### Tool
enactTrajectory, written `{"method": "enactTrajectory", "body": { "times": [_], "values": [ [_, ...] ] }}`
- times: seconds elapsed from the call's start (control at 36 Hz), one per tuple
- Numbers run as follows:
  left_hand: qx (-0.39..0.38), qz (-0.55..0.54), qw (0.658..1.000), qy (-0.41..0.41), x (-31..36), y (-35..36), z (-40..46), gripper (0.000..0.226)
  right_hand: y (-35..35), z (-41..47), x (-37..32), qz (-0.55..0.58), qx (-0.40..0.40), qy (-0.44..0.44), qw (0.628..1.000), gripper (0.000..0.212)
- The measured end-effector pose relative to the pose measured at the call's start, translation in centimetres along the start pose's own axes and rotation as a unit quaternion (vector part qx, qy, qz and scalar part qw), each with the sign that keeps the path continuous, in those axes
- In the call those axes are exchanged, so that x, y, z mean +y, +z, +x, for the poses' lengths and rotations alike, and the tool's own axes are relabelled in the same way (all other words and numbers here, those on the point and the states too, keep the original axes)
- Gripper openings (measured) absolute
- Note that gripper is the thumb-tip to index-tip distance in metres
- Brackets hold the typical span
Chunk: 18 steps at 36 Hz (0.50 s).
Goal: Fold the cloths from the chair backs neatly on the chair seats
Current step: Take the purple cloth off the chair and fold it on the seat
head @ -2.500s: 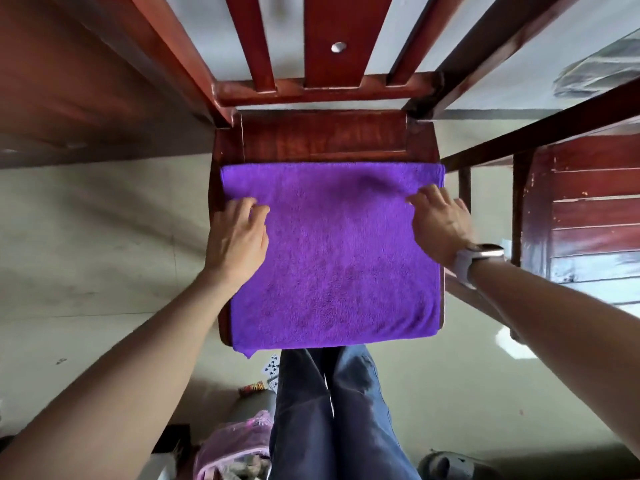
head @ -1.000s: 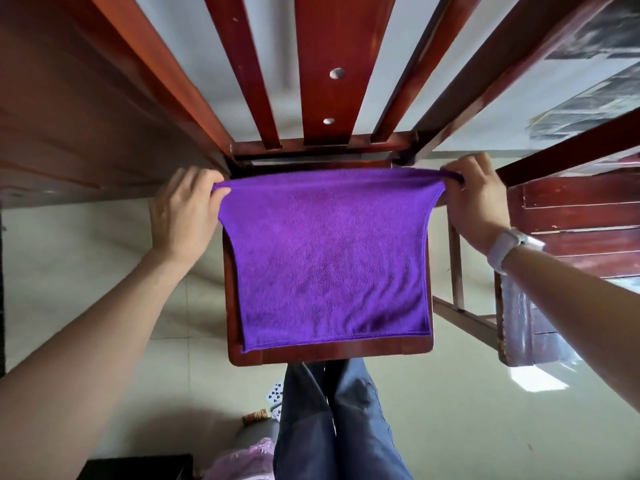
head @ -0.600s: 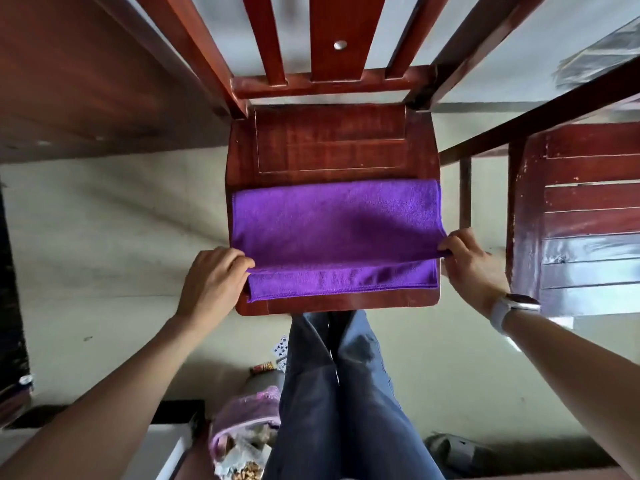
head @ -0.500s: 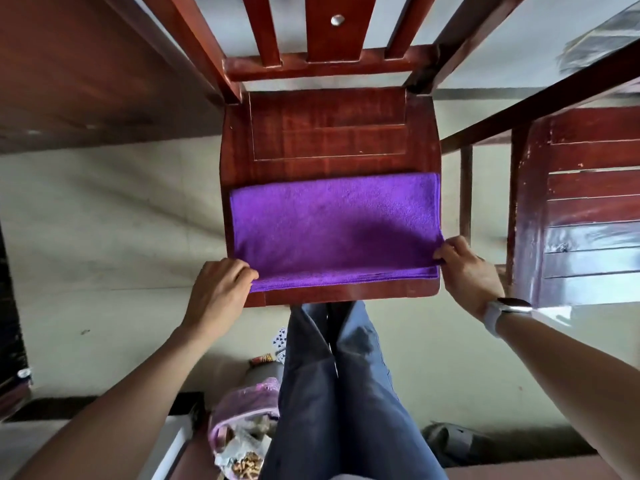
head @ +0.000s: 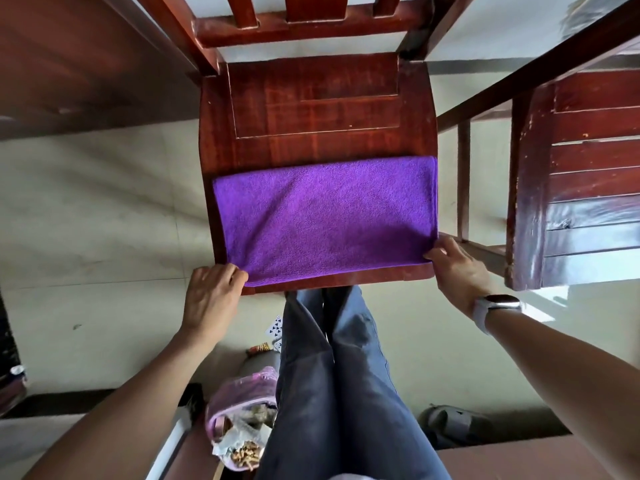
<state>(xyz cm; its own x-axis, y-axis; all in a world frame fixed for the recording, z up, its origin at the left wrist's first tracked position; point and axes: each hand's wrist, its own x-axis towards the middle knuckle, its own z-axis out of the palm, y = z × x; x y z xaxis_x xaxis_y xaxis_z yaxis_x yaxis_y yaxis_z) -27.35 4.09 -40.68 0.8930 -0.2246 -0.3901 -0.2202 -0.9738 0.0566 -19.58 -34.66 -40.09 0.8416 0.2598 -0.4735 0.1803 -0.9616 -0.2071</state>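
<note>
A purple cloth (head: 325, 216) lies folded in a flat band across the near half of the dark red wooden chair seat (head: 311, 109). My left hand (head: 211, 296) pinches the cloth's near left corner at the seat's front edge. At the near right corner, my right hand (head: 457, 268), with a watch on its wrist, pinches the cloth. The slatted chair back (head: 304, 26) rises beyond the seat with nothing draped on it.
A second wooden chair (head: 581, 174) stands close on the right. My legs in blue jeans (head: 332, 375) are against the seat front. On the pale floor lie playing cards (head: 275, 330), a pink bag with snacks (head: 242, 424) and a grey shoe (head: 453, 424).
Both hands lifted the cloth's far edge off the seat and brought it toward me, folding the cloth in half. The corners now lie on the front edge and the far half of the seat is bare.
</note>
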Motion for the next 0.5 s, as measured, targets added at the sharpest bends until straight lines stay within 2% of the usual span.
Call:
{"method": "enactTrajectory", "body": {
  "times": [0.11, 0.19, 0.25, 0.31, 0.33, 0.39, 0.44, 0.5],
  "values": [
    [-0.006, 0.012, 1.0, -0.011, 0.3, -0.2, 0.4, 0.019, 0.7, -0.3, 0.3, -0.008, 0.019, -0.037, 0.999, 0.035],
    [-0.056, 0.021, 0.998, -0.022, 0.7, -0.2, 0.6, 0.017, 1.0, -0.9, 0.7, -0.029, 0.006, -0.036, 0.999, 0.042],
    [-0.071, -0.014, 0.997, -0.033, 0.9, -0.1, 0.4, 0.023, 0.8, -1.3, 0.8, -0.045, 0.008, -0.037, 0.998, 0.039],
    [-0.04, -0.09, 0.992, -0.072, 1.1, -0.4, 0.3, 0.023, 0.3, -1.4, 0.4, -0.044, 0.027, -0.033, 0.998, 0.032],
    [-0.012, -0.141, 0.983, -0.114, 1.2, -0.6, 0.5, 0.026, 0.0, -1.2, 0.0, -0.036, 0.038, -0.031, 0.998, 0.034],
    [0.03, -0.265, 0.936, -0.232, 1.5, -1.5, 1.6, 0.026, -0.6, -0.3, -1.2, -0.023, 0.054, -0.047, 0.997, 0.04],
    [0.04, -0.386, 0.854, -0.346, 1.5, -2.2, 3.4, 0.036, -0.8, 1.2, -2.6, -0.028, 0.055, -0.077, 0.995, 0.043],
    [0.051, -0.444, 0.794, -0.413, 1.1, -2.4, 5.1, 0.044, -0.9, 2.8, -4.2, -0.048, 0.045, -0.098, 0.993, 0.048]
  ]
}}
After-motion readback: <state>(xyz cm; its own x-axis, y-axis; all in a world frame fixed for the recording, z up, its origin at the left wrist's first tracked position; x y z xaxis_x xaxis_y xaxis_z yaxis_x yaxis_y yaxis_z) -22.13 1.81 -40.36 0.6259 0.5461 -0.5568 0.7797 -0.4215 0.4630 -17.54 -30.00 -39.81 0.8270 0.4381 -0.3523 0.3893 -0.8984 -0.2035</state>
